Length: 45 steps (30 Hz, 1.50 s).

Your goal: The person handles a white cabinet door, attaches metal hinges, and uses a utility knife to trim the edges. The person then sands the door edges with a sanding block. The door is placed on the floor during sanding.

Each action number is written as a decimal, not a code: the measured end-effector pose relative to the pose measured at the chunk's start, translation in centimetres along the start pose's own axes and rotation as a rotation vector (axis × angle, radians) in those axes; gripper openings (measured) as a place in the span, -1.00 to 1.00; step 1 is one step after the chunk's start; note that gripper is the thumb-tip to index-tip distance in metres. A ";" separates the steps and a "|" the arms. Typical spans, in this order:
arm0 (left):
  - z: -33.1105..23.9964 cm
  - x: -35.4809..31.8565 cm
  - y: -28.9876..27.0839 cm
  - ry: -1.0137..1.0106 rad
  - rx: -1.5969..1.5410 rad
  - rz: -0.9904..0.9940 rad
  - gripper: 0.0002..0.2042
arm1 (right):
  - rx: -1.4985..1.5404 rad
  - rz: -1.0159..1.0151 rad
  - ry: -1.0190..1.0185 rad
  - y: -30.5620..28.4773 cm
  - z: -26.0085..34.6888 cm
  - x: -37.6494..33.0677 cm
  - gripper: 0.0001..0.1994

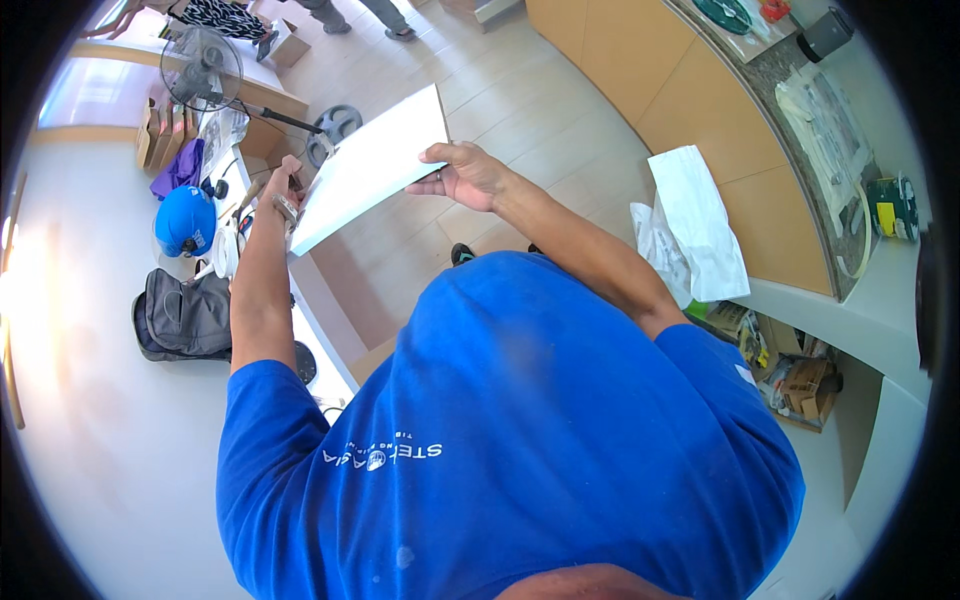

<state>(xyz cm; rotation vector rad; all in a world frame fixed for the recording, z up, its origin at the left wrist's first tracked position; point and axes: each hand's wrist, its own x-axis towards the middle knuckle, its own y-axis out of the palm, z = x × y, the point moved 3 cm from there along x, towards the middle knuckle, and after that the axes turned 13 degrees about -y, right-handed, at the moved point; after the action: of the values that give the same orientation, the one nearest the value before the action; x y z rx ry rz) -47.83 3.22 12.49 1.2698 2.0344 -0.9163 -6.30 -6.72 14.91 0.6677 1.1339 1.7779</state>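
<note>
A flat white rectangular panel [372, 165] hangs in front of me above the tiled floor, tilted. My right hand [465, 175] grips its right edge, thumb on top. My left hand [283, 190] holds the panel's lower left corner and also seems to clasp a small tool with a wooden handle; the tool is partly hidden. My blue shirt [500, 430] fills the lower half of the view.
To the left a white ledge [100, 330] carries a blue helmet [184, 220], a grey bag [185, 315] and a purple cloth [180, 167]. A standing fan [203, 68] is at the back left. A white plastic bag [695, 225] lies by the tan counter [690, 90] on the right.
</note>
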 end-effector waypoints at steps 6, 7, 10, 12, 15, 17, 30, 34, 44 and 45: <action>-0.3 2.4 -0.5 -0.036 0.108 0.055 -0.84 | -0.011 -0.021 0.023 -0.4 0.7 0.6 -0.50; 0.1 2.5 -0.1 -0.039 0.101 0.052 -0.84 | -0.012 -0.023 0.027 -0.5 0.6 0.6 -0.49; 0.7 2.7 0.4 -0.085 0.095 0.058 -0.81 | -0.004 -0.036 0.034 -1.2 0.4 0.7 -0.52; 1.2 3.2 0.1 -0.134 0.094 0.040 -0.79 | -0.002 -0.044 0.037 -1.4 0.3 0.7 -0.51; 2.1 4.1 -0.4 -0.186 0.089 -0.005 -0.78 | -0.009 -0.050 0.043 -1.5 0.1 0.6 -0.46; 2.5 4.2 0.3 -0.183 0.087 -0.006 -0.76 | -0.016 -0.054 0.047 -2.0 0.2 0.7 -0.46; 10.1 3.9 3.5 -0.226 0.073 -0.041 -0.54 | -0.054 -0.206 0.114 -6.2 0.5 -1.9 -0.55; 13.1 2.7 5.5 -0.249 0.084 -0.087 -0.61 | -0.062 -0.216 0.155 -8.3 0.7 -3.8 -0.49; 18.9 4.5 8.5 -0.274 -0.232 0.130 -0.67 | -0.268 -0.246 0.186 -6.8 3.2 -7.2 -0.46; 18.6 4.2 9.0 -0.269 -0.277 0.156 -0.67 | -0.281 -0.248 0.179 -6.7 3.7 -7.6 -0.45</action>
<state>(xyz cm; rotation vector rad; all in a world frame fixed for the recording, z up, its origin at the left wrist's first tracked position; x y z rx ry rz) -39.30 -6.46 -4.22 1.0734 1.7547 -0.6662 2.77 -10.80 10.71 0.1945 1.0079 1.7612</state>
